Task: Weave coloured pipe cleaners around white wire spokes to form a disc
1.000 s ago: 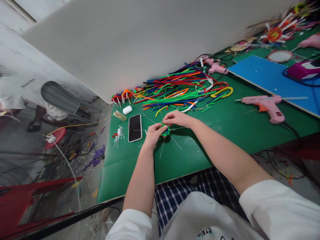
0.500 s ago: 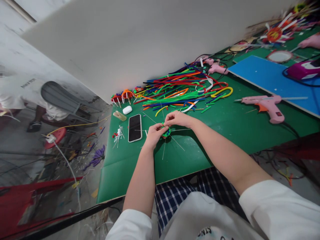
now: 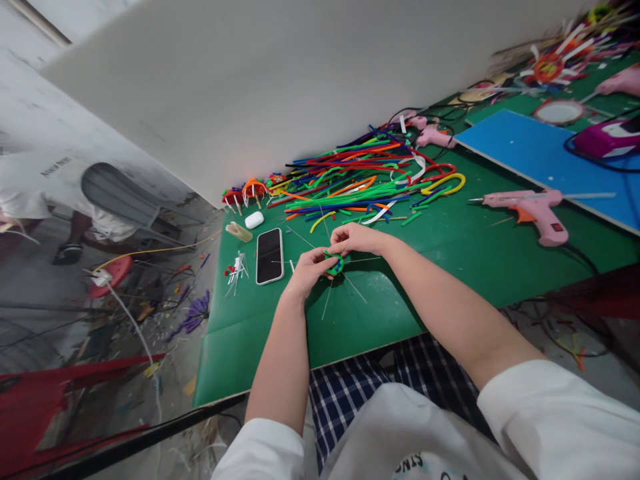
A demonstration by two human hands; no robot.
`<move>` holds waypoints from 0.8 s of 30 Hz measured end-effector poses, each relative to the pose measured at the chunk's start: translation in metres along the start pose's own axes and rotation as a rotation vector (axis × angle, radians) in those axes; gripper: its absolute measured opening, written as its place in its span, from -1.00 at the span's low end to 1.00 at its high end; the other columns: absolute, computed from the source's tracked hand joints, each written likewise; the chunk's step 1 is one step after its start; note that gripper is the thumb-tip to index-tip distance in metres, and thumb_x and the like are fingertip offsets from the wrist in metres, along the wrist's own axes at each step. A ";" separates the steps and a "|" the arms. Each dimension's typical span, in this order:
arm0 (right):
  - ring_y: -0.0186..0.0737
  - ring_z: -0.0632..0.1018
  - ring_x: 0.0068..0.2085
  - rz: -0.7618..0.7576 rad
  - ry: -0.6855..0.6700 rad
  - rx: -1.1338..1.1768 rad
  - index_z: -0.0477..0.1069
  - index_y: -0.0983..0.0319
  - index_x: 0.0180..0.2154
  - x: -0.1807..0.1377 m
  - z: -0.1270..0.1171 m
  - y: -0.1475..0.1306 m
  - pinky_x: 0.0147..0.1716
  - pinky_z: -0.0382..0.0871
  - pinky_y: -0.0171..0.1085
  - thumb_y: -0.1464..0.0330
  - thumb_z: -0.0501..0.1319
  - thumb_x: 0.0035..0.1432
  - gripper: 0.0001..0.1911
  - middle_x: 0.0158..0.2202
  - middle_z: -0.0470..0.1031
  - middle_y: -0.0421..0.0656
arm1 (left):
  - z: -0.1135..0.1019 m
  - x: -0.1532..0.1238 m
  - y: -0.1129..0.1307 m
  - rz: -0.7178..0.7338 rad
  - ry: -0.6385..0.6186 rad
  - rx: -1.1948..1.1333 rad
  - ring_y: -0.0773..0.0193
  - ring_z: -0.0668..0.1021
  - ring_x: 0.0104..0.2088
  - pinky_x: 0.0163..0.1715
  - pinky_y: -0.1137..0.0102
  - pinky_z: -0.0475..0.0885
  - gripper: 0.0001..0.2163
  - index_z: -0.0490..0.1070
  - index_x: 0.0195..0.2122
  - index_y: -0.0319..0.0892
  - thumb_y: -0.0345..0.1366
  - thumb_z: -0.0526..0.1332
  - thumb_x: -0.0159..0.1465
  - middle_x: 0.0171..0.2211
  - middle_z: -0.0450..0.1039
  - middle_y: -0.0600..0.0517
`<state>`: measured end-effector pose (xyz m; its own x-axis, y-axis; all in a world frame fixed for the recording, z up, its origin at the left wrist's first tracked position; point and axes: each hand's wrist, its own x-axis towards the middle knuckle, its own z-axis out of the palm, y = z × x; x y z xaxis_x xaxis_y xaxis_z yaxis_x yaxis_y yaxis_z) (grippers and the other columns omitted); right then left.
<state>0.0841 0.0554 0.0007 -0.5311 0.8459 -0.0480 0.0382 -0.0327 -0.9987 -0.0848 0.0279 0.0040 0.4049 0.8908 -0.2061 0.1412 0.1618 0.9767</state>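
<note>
Between my hands is a small round weaving (image 3: 338, 268) in green and blue, with several thin pale sticks radiating from it. My left hand (image 3: 311, 270) grips it from the left, thumb on top. Fingers of my right hand (image 3: 356, 239) are pinched at its upper edge, on a green pipe cleaner (image 3: 327, 253) whose end partly shows there. The fingertips hide part of the weaving. Left of my left hand lies a phone (image 3: 270, 257) with a dark screen. Beyond the hands spreads a pile of coloured pipe cleaners (image 3: 350, 180).
On the right lie a pink glue gun (image 3: 535, 210) and a blue board (image 3: 560, 157). A white case (image 3: 255, 220), small sticks (image 3: 241, 267) and finished red-orange pieces (image 3: 254, 190) are on the green table (image 3: 250, 347). A seated person (image 3: 45, 187) is at far left.
The round weaving has turned slightly in my hands, and its sticks have shifted. More of its green and blue face shows now. Both hands keep nearly the same place.
</note>
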 end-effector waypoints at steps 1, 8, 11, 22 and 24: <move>-0.46 0.37 -0.52 -0.005 0.000 -0.002 0.29 0.29 -0.51 0.000 0.000 0.000 -0.48 0.30 -0.40 0.25 0.26 -0.21 -0.74 -0.58 0.29 -0.29 | -0.001 0.000 0.000 -0.004 0.000 -0.004 0.45 0.40 -0.58 -0.64 0.53 0.33 -0.73 0.40 -0.31 -0.26 -0.24 0.26 -0.03 -0.52 0.39 0.04; -0.45 0.39 -0.48 -0.024 0.009 0.010 0.31 0.29 -0.48 -0.001 -0.001 0.000 -0.44 0.32 -0.39 0.26 0.26 -0.19 -0.75 -0.54 0.32 -0.27 | -0.002 0.000 0.000 -0.014 0.021 -0.011 0.43 0.42 -0.58 -0.64 0.53 0.30 -0.74 0.40 -0.34 -0.25 -0.22 0.26 -0.03 -0.52 0.40 0.05; -0.45 0.38 -0.48 -0.022 -0.023 0.013 0.31 0.29 -0.48 -0.001 -0.001 -0.001 -0.43 0.31 -0.38 0.26 0.26 -0.20 -0.75 -0.54 0.32 -0.28 | -0.002 0.000 0.000 -0.016 0.031 -0.003 0.45 0.40 -0.58 -0.64 0.54 0.30 -0.76 0.39 -0.36 -0.24 -0.22 0.26 -0.04 -0.55 0.38 0.07; -0.45 0.37 -0.48 0.048 -0.212 0.008 0.31 0.30 -0.51 -0.005 -0.001 -0.005 -0.43 0.29 -0.38 0.24 0.28 -0.23 -0.73 -0.57 0.32 -0.30 | 0.002 -0.003 0.004 0.004 -0.083 0.037 0.52 0.33 -0.58 -0.58 0.58 0.20 -0.85 0.41 -0.47 -0.24 -0.26 0.25 -0.01 -0.57 0.35 0.09; -0.44 0.38 -0.48 0.084 -0.259 0.000 0.31 0.30 -0.52 -0.006 -0.001 -0.006 -0.43 0.30 -0.37 0.22 0.28 -0.24 -0.71 -0.56 0.33 -0.29 | 0.002 -0.003 0.004 -0.002 -0.103 0.072 0.50 0.34 -0.56 -0.55 0.56 0.22 -0.84 0.42 -0.46 -0.25 -0.25 0.25 -0.02 -0.56 0.37 0.08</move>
<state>0.0882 0.0511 0.0073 -0.7251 0.6756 -0.1331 0.0911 -0.0975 -0.9911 -0.0832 0.0247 0.0087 0.4947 0.8417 -0.2163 0.2050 0.1289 0.9702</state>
